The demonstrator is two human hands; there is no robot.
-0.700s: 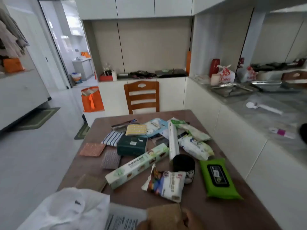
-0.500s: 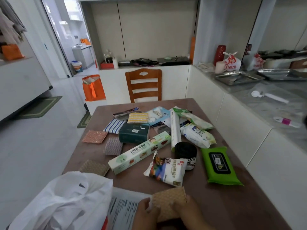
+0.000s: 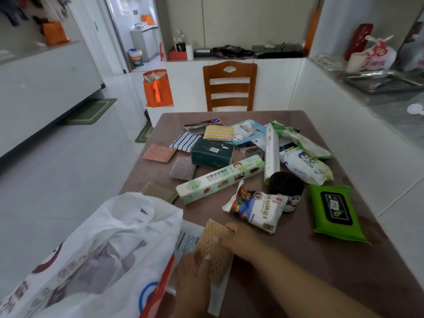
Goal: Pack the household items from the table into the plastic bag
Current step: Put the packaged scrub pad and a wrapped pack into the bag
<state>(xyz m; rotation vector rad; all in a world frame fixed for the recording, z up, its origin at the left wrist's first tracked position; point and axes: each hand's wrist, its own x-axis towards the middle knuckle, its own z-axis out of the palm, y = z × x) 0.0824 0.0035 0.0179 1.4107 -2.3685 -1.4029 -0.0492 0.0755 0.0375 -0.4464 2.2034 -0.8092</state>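
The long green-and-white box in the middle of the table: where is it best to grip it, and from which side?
Grip the long box across its narrow width near the middle, from above. It lies flat and diagonal with its top face bare; the dark green box and black roll crowd its far end.

A wooden chair [image 3: 229, 86] stands at the far end of the worktop [image 3: 344, 260]. Left of it an orange tote bag [image 3: 157, 89] sits on the pale floor [image 3: 57, 180], near a green mat [image 3: 88, 112]. On the right counter [image 3: 390, 106] stands a red vase [image 3: 356, 41] beside a tied printed bag [image 3: 377, 55].
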